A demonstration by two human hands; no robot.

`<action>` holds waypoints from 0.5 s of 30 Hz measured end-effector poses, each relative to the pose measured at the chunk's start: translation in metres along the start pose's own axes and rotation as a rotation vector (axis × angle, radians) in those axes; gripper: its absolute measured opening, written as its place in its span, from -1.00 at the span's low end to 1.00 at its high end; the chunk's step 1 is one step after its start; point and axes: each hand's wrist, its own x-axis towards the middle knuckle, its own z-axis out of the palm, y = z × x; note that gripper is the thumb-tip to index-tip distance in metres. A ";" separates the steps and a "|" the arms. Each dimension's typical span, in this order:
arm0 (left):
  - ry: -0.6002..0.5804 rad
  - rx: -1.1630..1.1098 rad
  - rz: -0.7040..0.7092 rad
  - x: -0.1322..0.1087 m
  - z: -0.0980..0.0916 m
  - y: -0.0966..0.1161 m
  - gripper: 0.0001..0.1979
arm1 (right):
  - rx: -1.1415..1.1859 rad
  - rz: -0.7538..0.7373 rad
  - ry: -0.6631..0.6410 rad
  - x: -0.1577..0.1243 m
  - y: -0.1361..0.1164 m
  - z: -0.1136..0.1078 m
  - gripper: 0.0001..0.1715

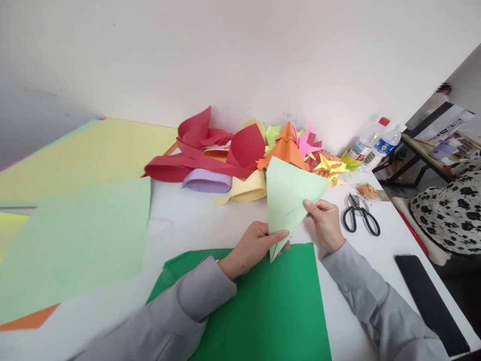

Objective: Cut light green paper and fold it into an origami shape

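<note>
Both my hands hold up a pale green folded paper (pixel 287 200), shaped like a kite with its point down. My left hand (pixel 253 248) pinches its lower tip, thumb on the front. My right hand (pixel 325 223) grips the right edge with thumb and fingers closed on it. Under my hands a dark green sheet (pixel 270 306) lies flat on the white table (pixel 195 225).
A heap of folded and curled coloured paper (pixel 240 158) sits against the wall. Black scissors (pixel 358 215) lie right of my hands, a black phone (pixel 430 301) near the right edge, two water bottles (pixel 374 143) behind. Large pale sheets (pixel 75 235) cover the left. A person in floral clothing (pixel 449 210) sits at right.
</note>
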 end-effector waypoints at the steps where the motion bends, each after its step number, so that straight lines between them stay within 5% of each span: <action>1: -0.002 0.003 -0.001 0.000 0.000 0.000 -0.64 | -0.002 -0.007 0.003 0.002 -0.001 -0.001 -0.69; 15: -0.024 0.057 -0.025 0.001 -0.003 -0.003 -0.63 | 0.146 -0.007 0.058 0.010 -0.004 -0.007 -0.58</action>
